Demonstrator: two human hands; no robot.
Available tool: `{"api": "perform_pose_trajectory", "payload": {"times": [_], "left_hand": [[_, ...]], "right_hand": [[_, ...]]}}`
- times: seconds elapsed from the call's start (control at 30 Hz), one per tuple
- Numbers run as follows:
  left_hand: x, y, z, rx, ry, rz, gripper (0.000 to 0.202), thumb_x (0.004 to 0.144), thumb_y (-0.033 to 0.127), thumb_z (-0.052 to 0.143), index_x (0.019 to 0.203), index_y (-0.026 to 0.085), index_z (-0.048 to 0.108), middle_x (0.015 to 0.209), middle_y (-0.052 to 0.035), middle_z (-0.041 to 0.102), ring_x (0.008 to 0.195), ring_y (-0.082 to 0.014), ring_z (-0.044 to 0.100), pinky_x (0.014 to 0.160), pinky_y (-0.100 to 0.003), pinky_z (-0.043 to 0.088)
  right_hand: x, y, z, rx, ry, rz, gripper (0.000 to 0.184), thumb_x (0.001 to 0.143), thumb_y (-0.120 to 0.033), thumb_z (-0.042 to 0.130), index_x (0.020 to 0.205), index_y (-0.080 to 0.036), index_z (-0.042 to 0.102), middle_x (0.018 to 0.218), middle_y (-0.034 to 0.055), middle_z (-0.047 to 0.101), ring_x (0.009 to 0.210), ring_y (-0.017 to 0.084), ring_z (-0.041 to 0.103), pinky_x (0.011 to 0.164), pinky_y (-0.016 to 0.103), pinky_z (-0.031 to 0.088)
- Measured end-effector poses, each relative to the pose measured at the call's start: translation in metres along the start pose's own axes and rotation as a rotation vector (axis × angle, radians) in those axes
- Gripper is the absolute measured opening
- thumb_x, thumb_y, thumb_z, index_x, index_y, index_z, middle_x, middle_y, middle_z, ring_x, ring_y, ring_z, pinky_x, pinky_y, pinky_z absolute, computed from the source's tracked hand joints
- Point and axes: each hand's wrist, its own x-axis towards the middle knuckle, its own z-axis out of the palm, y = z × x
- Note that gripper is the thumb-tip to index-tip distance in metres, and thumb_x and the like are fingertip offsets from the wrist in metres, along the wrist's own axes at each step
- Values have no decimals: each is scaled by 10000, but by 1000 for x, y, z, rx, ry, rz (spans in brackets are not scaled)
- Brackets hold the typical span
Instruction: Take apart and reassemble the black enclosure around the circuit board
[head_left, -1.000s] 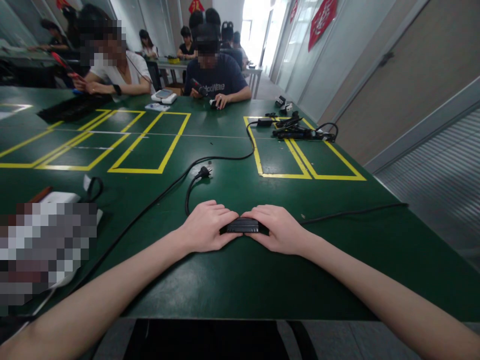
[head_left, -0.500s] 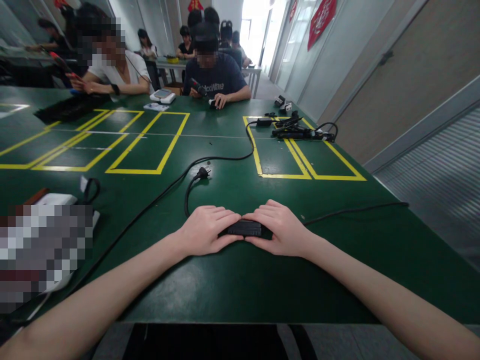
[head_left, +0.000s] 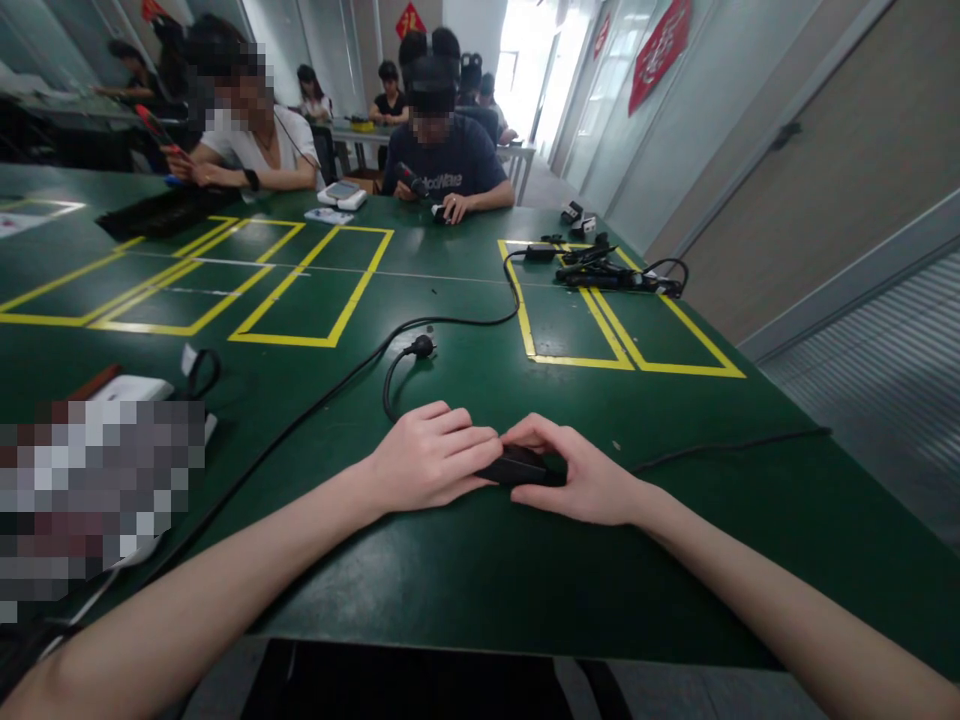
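Observation:
A small black power adapter (head_left: 519, 466) lies on the green table (head_left: 480, 570) near its front edge. My left hand (head_left: 431, 455) grips the adapter's left end, fingers curled over its top. My right hand (head_left: 585, 472) holds the right end, fingers wrapped round it. Both hands meet over the adapter and hide most of it. A black cord with a plug (head_left: 420, 348) loops from the adapter's left side. A thin cable (head_left: 731, 445) runs off to the right.
A long black cable (head_left: 315, 400) crosses the table diagonally. Yellow tape rectangles (head_left: 307, 290) mark the tabletop. A pile of black adapters and cords (head_left: 607, 270) sits far right. A white device (head_left: 131, 390) lies at left. Two people (head_left: 446, 150) sit across the table with tools.
Both hands have closed in over the adapter, covering more of it, and it has turned slightly. The camera view shifted a little downward.

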Motion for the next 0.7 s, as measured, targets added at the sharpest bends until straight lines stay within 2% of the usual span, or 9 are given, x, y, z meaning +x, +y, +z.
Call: {"api": "perform_pose_trajectory", "payload": {"times": [0.1,0.17,0.23,0.3,0.37,0.47,0.53,0.6,0.7], "left_hand": [[0,2,1,-15,-28,-28,292,1088,421,517,1162,197,690,1119,-81,804,884,-209,698,763,-341,520],[0,2,2,-23,32,-67,286,1076,401,547,1238,200,669,1185,-86,792,995,-222,709,848,-354,555],[0,3,2,-14,133,-95,315,1056,345,582,1336,206,623,1319,-104,742,1173,-244,682,1001,-405,554],[-1,4,2,-12,206,-102,370,1030,283,606,1392,207,588,1445,-131,663,1322,-266,615,1126,-466,504],[-3,4,2,-54,214,-102,379,1013,250,614,1388,198,592,1482,-148,628,1368,-274,586,1155,-484,491],[-6,4,4,-194,88,-108,320,1015,261,612,1328,195,632,1421,-135,669,1324,-262,619,1100,-444,544],[-8,3,5,-267,39,-136,292,1007,272,633,1286,190,658,1370,-120,698,1283,-256,643,1088,-433,553],[-9,1,7,-321,15,-169,278,995,268,651,1259,189,678,1319,-106,724,1240,-251,665,1067,-427,562],[-9,-1,8,-391,-12,-207,270,981,297,679,1227,189,703,1258,-97,750,1173,-246,694,1021,-417,576]], "right_hand": [[1,-2,1,130,-8,114,311,836,-383,812,946,-218,573,833,-18,664,714,147,644,622,244,524],[2,1,-4,188,5,139,326,828,-401,821,901,-216,563,825,-18,662,691,137,634,604,236,521],[4,9,-17,263,72,154,383,814,-469,836,885,-213,560,878,9,705,671,139,643,583,244,528],[5,21,-37,330,240,174,450,788,-540,856,882,-219,554,864,28,740,597,138,626,534,254,514],[3,35,-61,356,487,171,506,753,-568,879,847,-240,506,753,4,741,515,130,586,495,244,474],[-4,53,-97,361,831,159,607,669,-603,911,810,-258,431,687,-26,736,368,83,423,368,199,293],[-11,61,-117,349,1000,127,677,582,-628,929,803,-264,402,670,-20,738,336,72,359,340,190,190],[-18,68,-132,281,1170,137,736,498,-655,925,804,-267,381,644,-19,730,316,62,329,337,189,161],[-27,80,-145,152,1309,304,727,472,-645,906,814,-265,389,604,-19,709,316,59,334,338,190,198]]}}
